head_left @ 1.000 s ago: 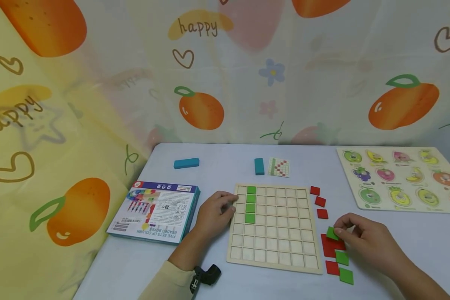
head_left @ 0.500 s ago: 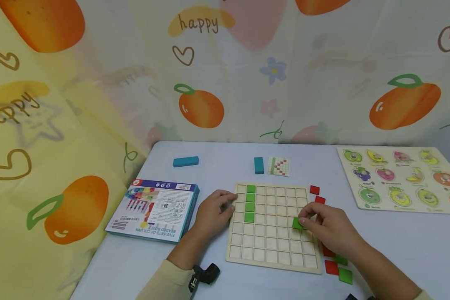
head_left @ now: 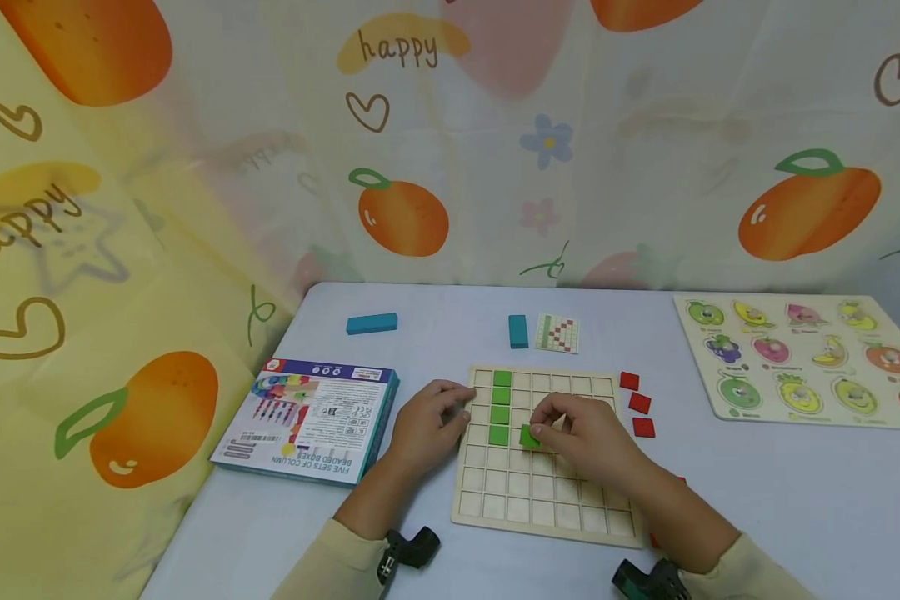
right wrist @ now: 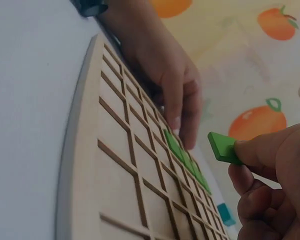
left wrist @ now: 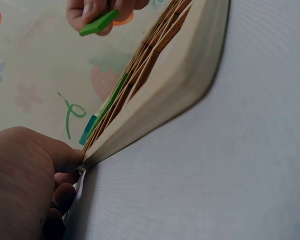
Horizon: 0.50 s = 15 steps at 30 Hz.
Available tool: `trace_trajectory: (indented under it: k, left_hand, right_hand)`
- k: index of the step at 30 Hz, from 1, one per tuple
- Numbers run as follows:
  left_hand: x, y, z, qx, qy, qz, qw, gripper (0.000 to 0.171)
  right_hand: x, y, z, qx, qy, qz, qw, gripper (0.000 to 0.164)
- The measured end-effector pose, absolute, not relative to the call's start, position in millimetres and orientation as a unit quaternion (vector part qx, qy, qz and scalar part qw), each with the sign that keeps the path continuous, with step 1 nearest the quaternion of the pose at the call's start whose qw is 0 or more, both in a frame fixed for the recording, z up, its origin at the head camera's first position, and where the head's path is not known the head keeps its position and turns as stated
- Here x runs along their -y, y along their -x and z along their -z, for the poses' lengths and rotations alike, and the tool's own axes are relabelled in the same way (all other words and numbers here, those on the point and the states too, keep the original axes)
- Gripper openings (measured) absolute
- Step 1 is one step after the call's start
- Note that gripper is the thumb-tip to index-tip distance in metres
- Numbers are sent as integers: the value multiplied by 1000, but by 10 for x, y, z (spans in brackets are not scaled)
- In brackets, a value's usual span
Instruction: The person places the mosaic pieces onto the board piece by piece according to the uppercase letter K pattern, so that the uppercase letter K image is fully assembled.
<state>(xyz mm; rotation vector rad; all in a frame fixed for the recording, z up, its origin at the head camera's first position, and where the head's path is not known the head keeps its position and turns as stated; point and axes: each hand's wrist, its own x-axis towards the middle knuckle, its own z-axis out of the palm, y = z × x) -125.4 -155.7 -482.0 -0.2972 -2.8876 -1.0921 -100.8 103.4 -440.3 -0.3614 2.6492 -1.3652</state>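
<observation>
My right hand [head_left: 592, 437] pinches a green square tile [head_left: 529, 437] between thumb and fingertips, over the wooden grid board [head_left: 495, 506]. The right wrist view shows this tile tilted and raised above the board. Several green tiles [head_left: 500, 414] lie in a line down the second column from the left, starting at the top row. My left hand [head_left: 427, 425] rests at the board's left edge, with index finger and thumb touching it. In the left wrist view, the thumb [left wrist: 67, 157] meets the board's edge while the other fingers are partly hidden.
Red tiles [head_left: 640, 403] lie right of the board; others are mostly hidden under my right forearm. Behind the board are a small pattern card [head_left: 558, 333] and two teal blocks [head_left: 518, 332]. A boxed set [head_left: 307, 421] lies left, a fruit puzzle board [head_left: 795, 358] right.
My right hand has carried the green tile left from the pile beside the board to above the middle of the grid. My left hand stays at the board's left edge.
</observation>
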Motion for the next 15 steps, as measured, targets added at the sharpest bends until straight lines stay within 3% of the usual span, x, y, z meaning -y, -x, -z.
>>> trace_trajectory:
  k: [7, 15]
  left_hand:
    - [1562, 1264, 4811, 933, 87, 349, 9, 32]
    - [1571, 1261, 4815, 929, 99, 356, 15, 31]
  right_hand:
    - [-802, 1013, 4493, -864, 129, 477, 96, 11]
    - [-676, 1003, 4615, -863, 168, 469, 86, 14]
